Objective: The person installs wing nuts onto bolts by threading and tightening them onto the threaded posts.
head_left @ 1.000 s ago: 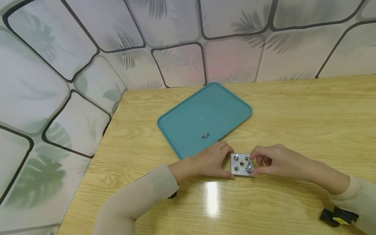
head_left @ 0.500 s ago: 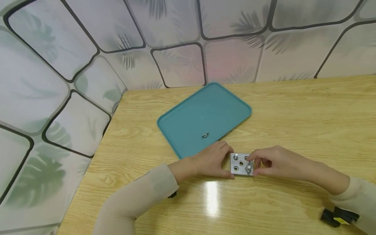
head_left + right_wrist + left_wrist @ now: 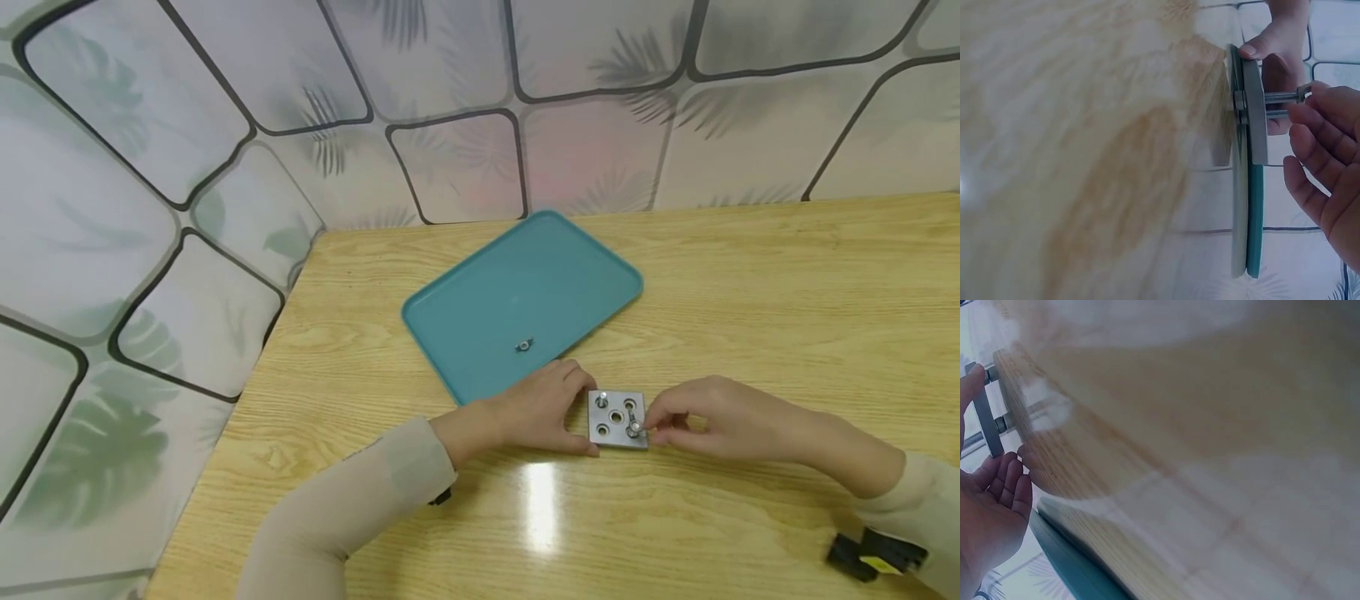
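Teal tray (image 3: 525, 275): rectangular, rounded corners, raised rim; lies askew just beyond the left fingers (image 3: 577, 377).
Wood-grain tabletop (image 3: 787, 292): yellow, glossy; extends well past the right fingers (image 3: 663, 402).
Glare patch (image 3: 540, 508): white streak on the wood, nearer the wearer than the left fingers.
Printed wall covering (image 3: 457, 50): pale, dark-outlined rounded panels; well beyond the left fingers, and round to their left.
Palm fronds (image 3: 648, 79): grey print, far ahead of the right fingers.
Monstera leaf (image 3: 97, 458): faded green print, well left of the left fingers.

Beige sleeves (image 3: 337, 508) (yellow-marked black device (image 3: 891, 547))
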Demonstrator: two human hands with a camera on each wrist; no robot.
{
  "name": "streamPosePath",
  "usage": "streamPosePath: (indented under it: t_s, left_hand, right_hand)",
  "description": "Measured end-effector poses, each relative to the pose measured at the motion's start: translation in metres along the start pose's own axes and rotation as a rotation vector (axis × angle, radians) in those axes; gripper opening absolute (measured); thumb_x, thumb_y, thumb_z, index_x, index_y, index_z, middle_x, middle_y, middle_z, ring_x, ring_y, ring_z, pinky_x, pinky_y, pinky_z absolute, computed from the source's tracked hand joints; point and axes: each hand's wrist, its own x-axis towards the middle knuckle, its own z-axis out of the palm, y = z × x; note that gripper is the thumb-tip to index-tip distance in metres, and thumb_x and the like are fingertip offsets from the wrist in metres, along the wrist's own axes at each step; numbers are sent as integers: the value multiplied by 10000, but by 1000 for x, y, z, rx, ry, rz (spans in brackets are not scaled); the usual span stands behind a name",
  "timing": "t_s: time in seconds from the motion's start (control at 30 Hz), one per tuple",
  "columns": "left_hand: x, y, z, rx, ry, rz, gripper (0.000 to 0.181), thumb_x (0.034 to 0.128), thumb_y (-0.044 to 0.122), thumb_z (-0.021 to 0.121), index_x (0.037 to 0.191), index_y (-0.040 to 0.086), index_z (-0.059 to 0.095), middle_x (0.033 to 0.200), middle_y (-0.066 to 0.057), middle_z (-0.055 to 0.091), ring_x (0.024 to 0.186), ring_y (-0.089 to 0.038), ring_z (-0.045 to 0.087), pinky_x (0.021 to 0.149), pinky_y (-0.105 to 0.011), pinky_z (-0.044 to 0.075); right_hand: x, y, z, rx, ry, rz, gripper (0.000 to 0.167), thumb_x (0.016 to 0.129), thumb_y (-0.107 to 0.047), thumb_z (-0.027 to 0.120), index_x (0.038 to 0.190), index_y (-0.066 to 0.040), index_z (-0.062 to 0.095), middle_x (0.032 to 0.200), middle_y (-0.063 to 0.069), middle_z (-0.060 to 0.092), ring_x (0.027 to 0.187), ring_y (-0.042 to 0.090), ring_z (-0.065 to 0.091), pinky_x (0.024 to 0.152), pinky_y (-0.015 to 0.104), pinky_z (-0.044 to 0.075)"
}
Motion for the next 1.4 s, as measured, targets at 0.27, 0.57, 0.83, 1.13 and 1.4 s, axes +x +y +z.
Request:
streamPosePath:
  t_s: [0.27, 0.57, 0.83, 1.13, 1.4]
  left_hand:
    - [0, -1, 0, -2, 2, -8, 721, 757, 558, 714, 1256, 85, 493, 1159, 1, 504, 1062, -102, 455, 968, -197, 363]
    - [2, -1, 1, 11, -11, 0, 723, 765, 569, 698, 1259, 85, 486, 1171, -2, 501, 1067, -103, 456, 959, -202, 371]
    - [2, -2, 1, 16, -10, 1, 720, 764, 574, 697, 1250, 86, 486, 1156, 2, 499, 1054, -96, 455, 955, -197, 369]
    - [1, -2, 0, 12, -7, 5, 716, 766, 571, 698, 1253, 89, 490, 1153, 3, 494, 1054, -100, 450, 961, -201, 365]
    - [1, -2, 1, 8, 0, 7, 729, 756, 578, 703, 1255, 90, 494, 1152, 6, 497, 1059, -95, 454, 970, -200, 365]
  right_hand:
    - [5, -1, 4, -105, 14, 149, 161, 806, -280, 747, 814, -291, 587, 701, -229, 479, 605, -89, 419, 514, 88, 361]
    - [12, -5, 4, -172, -14, 201, 294, 765, -382, 755, 955, -193, 637, 753, -220, 529, 595, -95, 366, 480, 134, 339]
    - [13, -3, 4, -194, 16, 140, 247, 758, -359, 768, 904, -217, 628, 743, -217, 531, 592, -93, 366, 484, 97, 313]
    - [7, -2, 2, -177, 18, 90, 193, 786, -316, 755, 907, -223, 637, 739, -222, 513, 606, -96, 378, 513, 68, 311]
    - [0, -2, -2, -143, -13, 75, 144, 857, -134, 693, 929, -250, 649, 804, -195, 605, 655, -99, 445, 568, 71, 361]
